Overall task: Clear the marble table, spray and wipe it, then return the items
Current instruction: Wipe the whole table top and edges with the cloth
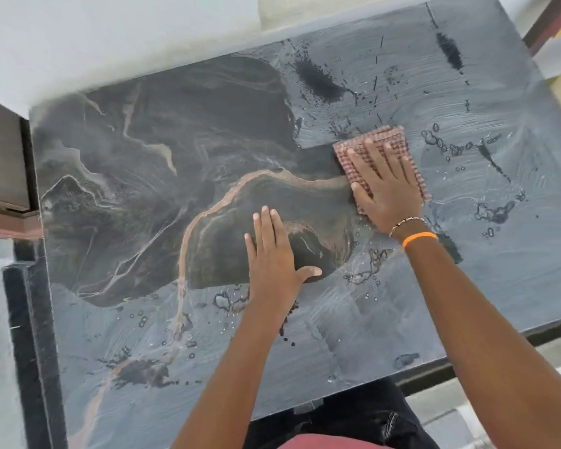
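The dark marble table [149, 163] with tan veins fills the view. Its surface carries wet smears, droplets and streaks, mostly on the right and near side. A folded pink checked cloth [390, 137] lies on the table right of centre. My right hand [386, 186] presses flat on the cloth with its fingers spread. My left hand [272, 254] rests flat on the bare marble near the middle, fingers apart, holding nothing. No other items stand on the tabletop.
A white wall [110, 37] runs along the table's far edge. A brown wooden piece of furniture [4, 163] stands at the left. Pale floor [499, 384] shows beyond the near right edge.
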Tool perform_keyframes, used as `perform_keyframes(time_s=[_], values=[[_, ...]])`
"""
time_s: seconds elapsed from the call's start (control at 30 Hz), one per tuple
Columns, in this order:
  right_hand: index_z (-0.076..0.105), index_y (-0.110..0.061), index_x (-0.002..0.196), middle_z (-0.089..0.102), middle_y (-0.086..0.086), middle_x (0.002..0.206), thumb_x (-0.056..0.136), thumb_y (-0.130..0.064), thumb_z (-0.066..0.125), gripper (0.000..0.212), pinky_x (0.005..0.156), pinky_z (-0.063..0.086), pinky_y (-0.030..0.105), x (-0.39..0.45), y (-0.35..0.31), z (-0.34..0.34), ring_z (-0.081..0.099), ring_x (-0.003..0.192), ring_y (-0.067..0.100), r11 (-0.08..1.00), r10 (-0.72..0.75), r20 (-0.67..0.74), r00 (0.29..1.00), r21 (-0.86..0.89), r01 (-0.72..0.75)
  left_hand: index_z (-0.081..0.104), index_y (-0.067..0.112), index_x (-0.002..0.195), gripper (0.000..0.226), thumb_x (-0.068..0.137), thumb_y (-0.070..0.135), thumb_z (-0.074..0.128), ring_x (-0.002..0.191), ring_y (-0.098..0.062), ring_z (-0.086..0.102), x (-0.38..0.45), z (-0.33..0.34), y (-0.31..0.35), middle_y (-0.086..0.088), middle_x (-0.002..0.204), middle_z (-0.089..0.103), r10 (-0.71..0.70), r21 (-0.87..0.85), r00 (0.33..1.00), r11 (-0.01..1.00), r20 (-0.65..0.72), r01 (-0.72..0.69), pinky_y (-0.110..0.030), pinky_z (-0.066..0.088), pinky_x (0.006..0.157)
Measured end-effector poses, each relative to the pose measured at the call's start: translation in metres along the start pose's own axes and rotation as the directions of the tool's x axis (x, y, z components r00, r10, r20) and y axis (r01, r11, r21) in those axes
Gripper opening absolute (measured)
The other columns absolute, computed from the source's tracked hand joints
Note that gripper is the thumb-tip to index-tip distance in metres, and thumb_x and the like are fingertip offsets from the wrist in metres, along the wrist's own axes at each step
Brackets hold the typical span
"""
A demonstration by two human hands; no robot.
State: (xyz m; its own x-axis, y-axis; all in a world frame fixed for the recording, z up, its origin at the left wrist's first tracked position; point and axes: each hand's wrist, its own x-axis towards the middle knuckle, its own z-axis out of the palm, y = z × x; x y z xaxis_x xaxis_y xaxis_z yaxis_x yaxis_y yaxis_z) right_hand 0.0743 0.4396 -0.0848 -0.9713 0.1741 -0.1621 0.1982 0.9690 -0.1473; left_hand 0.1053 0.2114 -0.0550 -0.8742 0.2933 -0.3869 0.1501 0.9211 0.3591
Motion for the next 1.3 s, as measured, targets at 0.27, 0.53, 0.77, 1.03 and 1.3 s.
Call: perform_keyframes(time_s=[0.27,0.53,0.77,1.03,1.3], values=[[0.021,-0.027,0.149,0.015,0.010,0.159,0.092,-0.040,0.026,0.058,0.115,0.010,0.056,-0.041,-0.008,0.012,0.014,0.145,0.039,0.969,0.239,-0.037,0.970,0.072,-0.236,-0.011,0.006,0.146,0.122,0.068,0.059,0.066,0.144,-0.023,-0.017,0.006,0.009,0.014,-0.007,0.156,-0.019,-0.084,-0.017,0.996,0.996,0.005,0.084,-0.041,-0.005,0.117],[0.019,-0.035,0.148,0.013,0.001,0.160,0.095,-0.040,0.034,0.055,0.117,0.000,0.049,0.023,-0.098,0.013,0.008,0.147,0.029,0.873,-0.487,0.085,0.869,0.080,0.481,-0.010,0.008,0.147,0.121,0.069,0.050,0.072,0.145,-0.022,-0.014,0.008,0.005,0.023,-0.006,0.157,-0.014,-0.160,-0.060,0.987,0.986,-0.022,0.159,-0.042,-0.002,0.117],[0.024,-0.038,0.146,0.017,-0.003,0.159,0.093,-0.039,0.036,0.054,0.118,0.005,0.046,0.095,-0.028,-0.007,0.012,0.147,0.026,0.950,-0.305,-0.012,0.952,0.069,0.306,-0.004,0.003,0.147,0.115,0.071,0.059,0.062,0.145,-0.027,-0.010,0.048,-0.012,0.034,-0.012,0.158,-0.009,-0.199,-0.035,0.975,0.980,-0.097,0.196,-0.046,0.001,0.117],[0.021,-0.031,0.148,0.013,0.004,0.160,0.088,-0.042,0.025,0.061,0.117,0.007,0.052,0.069,0.062,-0.014,0.010,0.146,0.033,0.970,0.225,-0.073,0.972,0.111,-0.216,-0.003,0.006,0.148,0.112,0.073,0.053,0.066,0.145,-0.025,-0.011,0.063,-0.010,0.028,-0.009,0.157,-0.013,-0.209,-0.077,0.974,0.976,-0.088,0.203,-0.050,0.002,0.116],[0.019,-0.034,0.148,0.012,0.003,0.160,0.093,-0.037,0.034,0.057,0.116,0.000,0.051,0.072,-0.068,0.006,0.007,0.147,0.033,0.945,-0.319,0.015,0.948,0.082,0.317,-0.003,0.007,0.148,0.113,0.072,0.052,0.068,0.145,-0.024,-0.012,0.065,-0.009,0.028,-0.007,0.158,-0.013,-0.218,-0.066,0.973,0.975,-0.081,0.213,-0.049,0.002,0.116]])
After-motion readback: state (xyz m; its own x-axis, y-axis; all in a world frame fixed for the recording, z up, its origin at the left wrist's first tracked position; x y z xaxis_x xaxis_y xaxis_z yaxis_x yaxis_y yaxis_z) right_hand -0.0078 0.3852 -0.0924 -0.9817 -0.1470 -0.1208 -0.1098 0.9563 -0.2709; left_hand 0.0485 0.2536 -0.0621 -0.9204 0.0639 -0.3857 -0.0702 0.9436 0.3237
